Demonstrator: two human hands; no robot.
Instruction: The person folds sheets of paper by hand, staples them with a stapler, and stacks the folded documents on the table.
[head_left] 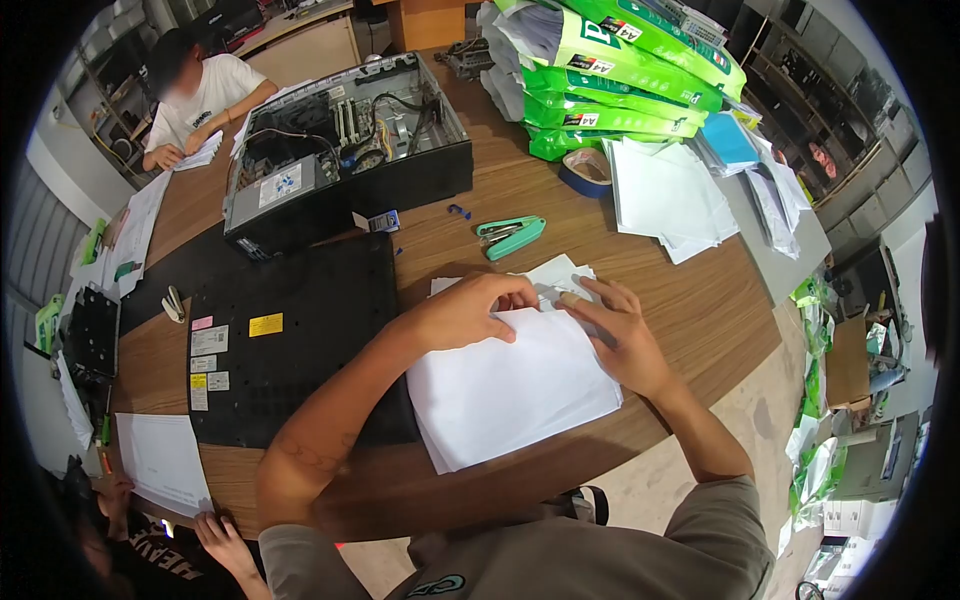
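Observation:
A stack of white paper [510, 390] lies near the table's front edge, its upper sheets bent up at the far edge. My left hand [485, 308] is closed on that far edge, thumb on top and fingers curled behind. My right hand [618, 335] rests at the stack's far right corner, its fingers spread over the sheets behind. More white sheets [563, 275] show beyond both hands. A green stapler [512, 237] lies on the table just past the papers.
An open computer case [350, 150] stands beyond a flat black panel [290, 340]. Green paper packs [620, 80], a tape roll [587, 172] and loose white sheets [668, 195] are at the back right. One person [205, 100] sits far left; another's hand [228, 545] holds paper [162, 462] near left.

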